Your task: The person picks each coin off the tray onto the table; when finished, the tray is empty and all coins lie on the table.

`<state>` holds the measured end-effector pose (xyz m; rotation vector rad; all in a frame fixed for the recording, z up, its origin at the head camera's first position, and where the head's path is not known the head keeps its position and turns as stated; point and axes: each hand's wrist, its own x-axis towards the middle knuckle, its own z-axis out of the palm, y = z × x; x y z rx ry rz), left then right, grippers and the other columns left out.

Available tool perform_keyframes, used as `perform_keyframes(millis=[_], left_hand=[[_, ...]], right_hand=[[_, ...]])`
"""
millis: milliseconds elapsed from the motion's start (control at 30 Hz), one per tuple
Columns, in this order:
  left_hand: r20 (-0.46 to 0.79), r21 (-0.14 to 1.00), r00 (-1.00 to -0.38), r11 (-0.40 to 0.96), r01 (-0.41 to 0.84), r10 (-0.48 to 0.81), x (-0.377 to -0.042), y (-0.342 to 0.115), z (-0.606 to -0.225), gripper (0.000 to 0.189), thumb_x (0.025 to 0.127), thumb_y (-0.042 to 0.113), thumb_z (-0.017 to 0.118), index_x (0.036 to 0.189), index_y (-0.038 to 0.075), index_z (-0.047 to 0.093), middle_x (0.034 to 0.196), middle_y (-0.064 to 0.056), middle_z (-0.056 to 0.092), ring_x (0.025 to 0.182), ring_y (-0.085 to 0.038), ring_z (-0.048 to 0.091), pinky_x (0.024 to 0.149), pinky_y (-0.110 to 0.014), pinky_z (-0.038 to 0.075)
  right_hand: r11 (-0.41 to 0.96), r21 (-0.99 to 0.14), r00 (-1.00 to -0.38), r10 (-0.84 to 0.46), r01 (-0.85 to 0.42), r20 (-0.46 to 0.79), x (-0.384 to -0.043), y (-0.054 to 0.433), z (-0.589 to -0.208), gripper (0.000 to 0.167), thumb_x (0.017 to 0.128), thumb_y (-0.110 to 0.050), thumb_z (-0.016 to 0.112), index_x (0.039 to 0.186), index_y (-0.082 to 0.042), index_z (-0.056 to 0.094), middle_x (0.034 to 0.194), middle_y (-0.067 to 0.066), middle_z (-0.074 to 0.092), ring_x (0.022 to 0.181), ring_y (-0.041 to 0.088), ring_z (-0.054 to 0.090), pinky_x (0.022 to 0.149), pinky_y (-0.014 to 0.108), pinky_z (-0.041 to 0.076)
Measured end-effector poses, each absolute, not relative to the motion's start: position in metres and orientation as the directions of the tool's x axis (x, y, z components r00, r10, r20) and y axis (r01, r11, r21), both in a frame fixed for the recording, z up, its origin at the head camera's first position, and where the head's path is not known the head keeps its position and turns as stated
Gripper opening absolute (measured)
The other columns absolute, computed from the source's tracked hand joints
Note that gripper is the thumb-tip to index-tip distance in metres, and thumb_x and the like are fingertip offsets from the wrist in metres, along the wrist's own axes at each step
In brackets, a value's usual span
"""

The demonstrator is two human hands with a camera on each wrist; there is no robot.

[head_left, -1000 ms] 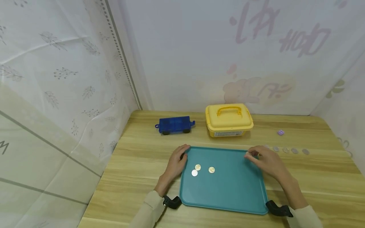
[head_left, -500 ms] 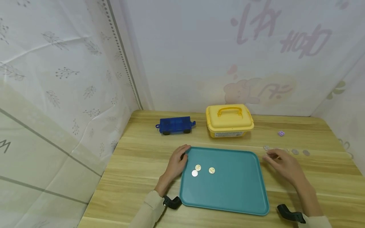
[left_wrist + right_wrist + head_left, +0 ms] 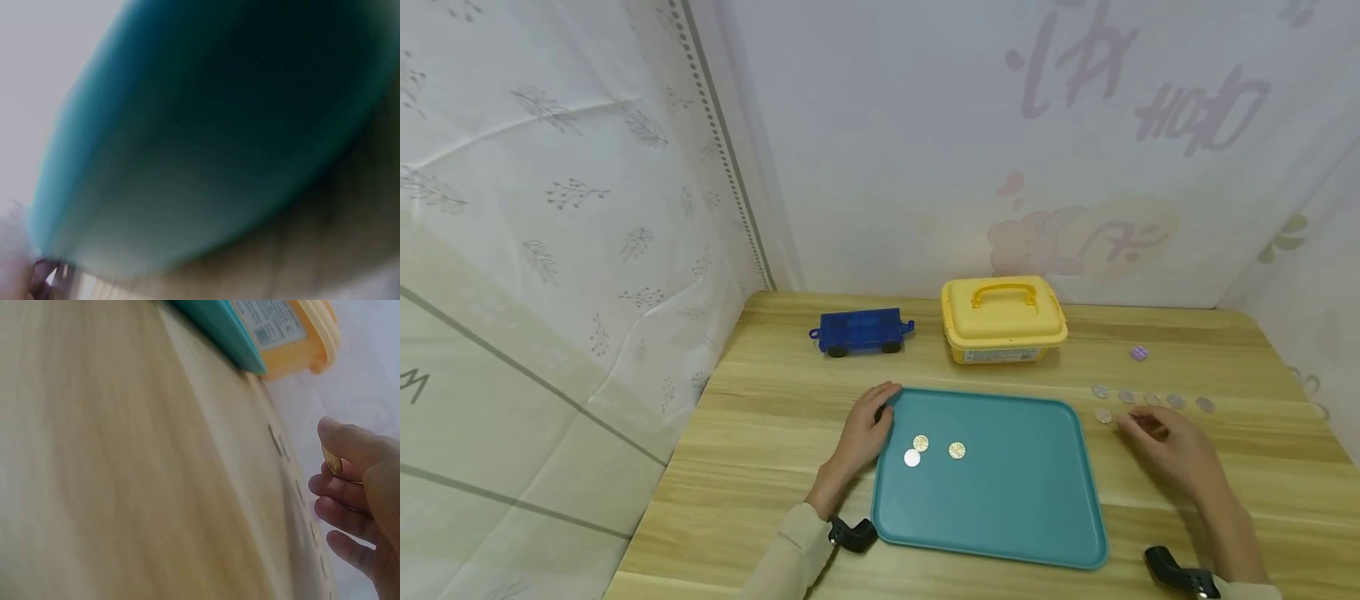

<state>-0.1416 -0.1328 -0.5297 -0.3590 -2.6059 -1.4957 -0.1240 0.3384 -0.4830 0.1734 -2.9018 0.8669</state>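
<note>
My left hand (image 3: pixel 862 427) rests against the left rim of the teal tray (image 3: pixel 1000 508), its fingertips at the far left corner. In the left wrist view the blurred tray (image 3: pixel 206 156) hides most of that hand. My right hand (image 3: pixel 1176 446) is just right of the tray, above the table. Between its thumb and index finger it pinches a gold-coloured coin (image 3: pixel 333 461), plain in the right wrist view. One coin (image 3: pixel 1102 416) lies on the table left of its fingertips. Inside the tray are two gold coins (image 3: pixel 957 450) and a silver disc (image 3: pixel 912 457).
Several coins (image 3: pixel 1127 397) form a row beyond my right hand. A small purple block (image 3: pixel 1138 353) sits behind them. Along the back stand a yellow lidded box (image 3: pixel 1003 321) with a handle and a blue wheeled toy wagon (image 3: pixel 861 330). A white printed cloth (image 3: pixel 880 150) hangs behind the table.
My right hand has moved right, from the tray's far right corner to beyond its right edge. A coin now shows on the table beside the tray. The left hand has stayed put.
</note>
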Motion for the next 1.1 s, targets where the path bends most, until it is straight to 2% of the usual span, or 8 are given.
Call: perform_keyframes(millis=[100,167,233,300,367,633,867,1100], left_hand=[[0.211,0.837,-0.966,0.482,0.257,0.148,-0.141,-0.133,-0.53,0.04,0.098,0.003,0.052,0.137,0.005,0.06,0.145,-0.016,0.055,0.141,-0.031,0.045,0.119,-0.051,0.035],[0.208,0.839,-0.967,0.482,0.254,0.148,-0.141,-0.133,-0.531,0.04,0.098,0.003,0.052,0.137,0.005,0.06,0.146,-0.016,0.054,0.141,-0.031,0.045,0.119,-0.051,0.035],[0.207,0.84,-0.967,0.48,0.253,0.148,-0.14,-0.133,-0.531,0.04,0.098,0.003,0.052,0.137,0.005,0.06,0.146,-0.016,0.054,0.141,-0.032,0.045,0.119,-0.052,0.035],[0.204,0.842,-0.968,0.478,0.25,0.147,-0.14,-0.133,-0.531,0.04,0.098,0.003,0.052,0.137,0.005,0.06,0.146,-0.016,0.054,0.141,-0.032,0.045,0.119,-0.052,0.035],[0.203,0.843,-0.968,0.477,0.249,0.147,-0.14,-0.133,-0.531,0.04,0.098,0.003,0.052,0.137,0.005,0.06,0.146,-0.016,0.054,0.141,-0.032,0.045,0.119,-0.052,0.035],[0.208,0.842,-0.967,0.477,0.253,0.146,-0.14,-0.132,-0.53,0.04,0.098,0.002,0.053,0.137,0.005,0.06,0.145,-0.016,0.054,0.141,-0.032,0.045,0.118,-0.052,0.035],[0.202,0.843,-0.969,0.478,0.247,0.146,-0.141,-0.132,-0.53,0.04,0.098,0.003,0.053,0.137,0.006,0.06,0.146,-0.014,0.054,0.141,-0.03,0.045,0.119,-0.051,0.035],[0.202,0.844,-0.968,0.475,0.25,0.15,-0.141,-0.132,-0.528,0.04,0.098,0.003,0.052,0.137,0.006,0.06,0.146,-0.015,0.054,0.141,-0.031,0.045,0.119,-0.051,0.034]], right_hand=[[0.841,-0.527,-0.989,-0.065,-0.125,0.131,-0.122,0.344,-0.486,0.033,0.097,-0.034,0.065,0.114,-0.006,0.07,0.101,0.015,0.072,0.079,-0.016,0.049,0.064,0.016,0.047],[0.847,-0.513,-0.987,-0.074,-0.139,0.146,-0.123,0.346,-0.489,0.032,0.097,-0.033,0.065,0.112,-0.006,0.071,0.103,0.017,0.072,0.084,-0.002,0.059,0.068,0.022,0.048],[0.853,-0.498,-0.981,-0.083,-0.16,0.173,-0.123,0.347,-0.492,0.031,0.096,-0.031,0.067,0.11,-0.004,0.072,0.105,0.02,0.071,0.09,0.017,0.064,0.073,0.031,0.049],[0.855,-0.487,-0.976,-0.088,-0.177,0.201,-0.123,0.348,-0.496,0.03,0.096,-0.029,0.068,0.107,-0.002,0.072,0.106,0.022,0.07,0.095,0.033,0.063,0.077,0.04,0.047],[0.856,-0.481,-0.971,-0.088,-0.188,0.223,-0.123,0.348,-0.501,0.029,0.096,-0.026,0.068,0.107,0.001,0.071,0.105,0.024,0.067,0.098,0.039,0.058,0.078,0.047,0.044],[0.862,-0.449,-0.945,-0.094,-0.235,0.314,-0.127,0.348,-0.514,0.029,0.095,-0.017,0.068,0.109,0.009,0.069,0.1,0.023,0.063,0.092,0.038,0.054,0.075,0.052,0.042],[0.855,-0.456,-0.934,-0.084,-0.247,0.348,-0.127,0.344,-0.514,0.03,0.094,-0.014,0.068,0.11,0.012,0.067,0.102,0.027,0.062,0.095,0.042,0.053,0.079,0.059,0.042],[0.858,-0.456,-0.935,-0.072,-0.236,0.348,-0.127,0.342,-0.514,0.03,0.093,-0.014,0.069,0.111,0.01,0.067,0.102,0.025,0.061,0.094,0.039,0.053,0.076,0.052,0.041]])
